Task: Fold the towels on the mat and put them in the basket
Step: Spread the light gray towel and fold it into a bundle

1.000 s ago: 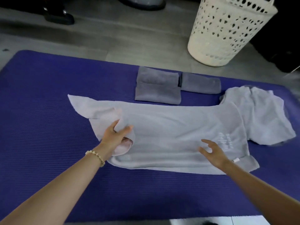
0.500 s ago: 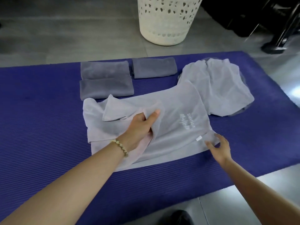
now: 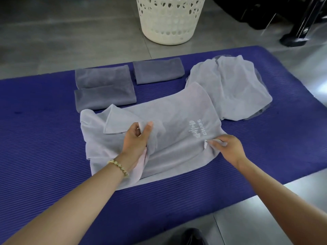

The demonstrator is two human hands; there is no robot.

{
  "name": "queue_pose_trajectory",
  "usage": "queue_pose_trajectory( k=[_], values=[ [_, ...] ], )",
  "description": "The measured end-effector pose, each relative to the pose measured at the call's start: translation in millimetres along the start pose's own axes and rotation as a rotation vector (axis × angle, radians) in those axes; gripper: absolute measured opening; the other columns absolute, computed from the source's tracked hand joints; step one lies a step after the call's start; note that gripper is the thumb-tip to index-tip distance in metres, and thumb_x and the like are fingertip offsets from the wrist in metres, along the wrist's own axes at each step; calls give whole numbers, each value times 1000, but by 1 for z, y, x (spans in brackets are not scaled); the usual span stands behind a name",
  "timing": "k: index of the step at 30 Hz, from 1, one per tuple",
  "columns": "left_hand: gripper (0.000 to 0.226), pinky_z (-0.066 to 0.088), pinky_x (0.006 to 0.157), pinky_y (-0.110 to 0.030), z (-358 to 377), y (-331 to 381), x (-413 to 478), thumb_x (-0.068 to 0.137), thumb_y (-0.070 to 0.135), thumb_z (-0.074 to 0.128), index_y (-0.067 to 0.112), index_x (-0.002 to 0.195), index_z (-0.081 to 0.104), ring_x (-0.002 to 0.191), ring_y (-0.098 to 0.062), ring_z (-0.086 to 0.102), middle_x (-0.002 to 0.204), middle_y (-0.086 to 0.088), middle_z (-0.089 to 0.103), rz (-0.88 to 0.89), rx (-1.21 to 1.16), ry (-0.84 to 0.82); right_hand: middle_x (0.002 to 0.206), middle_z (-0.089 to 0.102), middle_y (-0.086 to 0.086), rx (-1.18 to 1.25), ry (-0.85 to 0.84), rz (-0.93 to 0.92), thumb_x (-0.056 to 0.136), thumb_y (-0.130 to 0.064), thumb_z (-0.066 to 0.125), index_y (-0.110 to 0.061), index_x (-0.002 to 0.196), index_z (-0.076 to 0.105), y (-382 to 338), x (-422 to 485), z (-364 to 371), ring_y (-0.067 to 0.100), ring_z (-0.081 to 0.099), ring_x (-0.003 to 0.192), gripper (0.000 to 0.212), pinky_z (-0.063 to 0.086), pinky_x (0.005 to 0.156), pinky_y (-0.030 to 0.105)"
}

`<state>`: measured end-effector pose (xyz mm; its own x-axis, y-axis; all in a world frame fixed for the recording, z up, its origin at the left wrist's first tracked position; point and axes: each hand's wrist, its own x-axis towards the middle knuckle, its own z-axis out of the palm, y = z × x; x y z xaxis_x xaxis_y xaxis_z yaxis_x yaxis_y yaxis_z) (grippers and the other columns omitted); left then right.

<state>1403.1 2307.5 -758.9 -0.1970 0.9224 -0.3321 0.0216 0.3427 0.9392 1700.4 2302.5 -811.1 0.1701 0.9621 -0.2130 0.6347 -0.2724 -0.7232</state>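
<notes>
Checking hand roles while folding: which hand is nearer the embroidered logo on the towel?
Right. The right hand pinches the towel just below the logo; the left hand grips a fold farther left.

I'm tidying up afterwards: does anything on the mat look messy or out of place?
One pale towel at the mat's right end lies crumpled and unfolded, partly under the held towel. Nothing looks spilled or damaged.

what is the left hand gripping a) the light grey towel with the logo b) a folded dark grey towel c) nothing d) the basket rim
a: the left hand curls thumb and fingers round a bunched fold of the light grey logo towel, which lies spread on the purple mat.
</notes>
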Motion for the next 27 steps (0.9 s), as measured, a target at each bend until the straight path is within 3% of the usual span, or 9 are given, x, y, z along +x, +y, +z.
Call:
queue_pose_trajectory(
  k=[3,7,10,13,15,18,21,24,27],
  values=[
    [35,39,55,-29,-16,6,-1,91,40,60,11,73,50,64,-19,42,66,-7,42,7,-21,32,80,71,12,92,-188,-104,83,-37,69,-8,81,74,-41,-9,0,31,65,82,30,49,74,35],
    [63,41,61,-26,-50,21,-1,89,52,56,-9,75,52,63,-18,49,66,-8,52,74,-72,13,87,75,0,47,-615,-246,90,-32,62,-17,85,76,-121,-37,-3,13,67,82,21,51,79,32],
    [57,44,65,-26,-70,32,-8,95,46,51,-1,63,54,58,-13,52,59,-3,56,135,-35,-22,102,73,8,60,-796,-361,91,-40,55,-16,99,75,-179,-59,6,30,66,101,33,49,94,41],
    [63,51,79,-52,-81,36,-21,92,52,51,-8,75,59,68,-40,61,73,-27,65,151,-19,-111,98,75,1,173,-789,-440,88,-30,60,-13,100,75,-227,-66,26,20,69,97,25,53,89,29],
    [73,45,75,-67,-89,37,-30,87,59,52,-14,86,57,69,-41,59,79,-39,58,151,-28,-160,87,75,-12,197,-720,-493,87,-21,66,-12,96,76,-249,-63,43,1,68,85,16,51,78,13],
    [63,48,75,-55,-103,35,-34,91,47,51,-15,95,60,70,-29,52,75,-35,56,131,-29,-154,71,68,-17,200,-542,-599,81,-19,74,-20,82,76,-263,-53,70,-1,62,69,2,44,67,12],
    [53,46,74,-39,-115,31,-33,95,39,47,-11,92,66,68,-24,51,71,-19,57,122,-35,-149,71,66,-7,219,-479,-584,75,-25,80,-17,75,73,-265,-47,90,28,58,67,10,47,65,31],
    [49,48,75,-31,-127,31,-37,87,49,47,8,88,74,71,-19,56,78,-20,64,132,-47,-211,63,61,-8,294,-502,-529,73,-22,82,-12,71,65,-265,-46,104,16,53,59,20,46,60,21],
    [24,52,73,-25,-138,32,-42,86,31,62,11,93,73,73,-20,64,84,-15,72,185,9,-253,63,58,-7,348,-553,-445,72,-14,82,-10,73,58,-267,-46,117,7,54,60,24,45,58,13]
  ],
)
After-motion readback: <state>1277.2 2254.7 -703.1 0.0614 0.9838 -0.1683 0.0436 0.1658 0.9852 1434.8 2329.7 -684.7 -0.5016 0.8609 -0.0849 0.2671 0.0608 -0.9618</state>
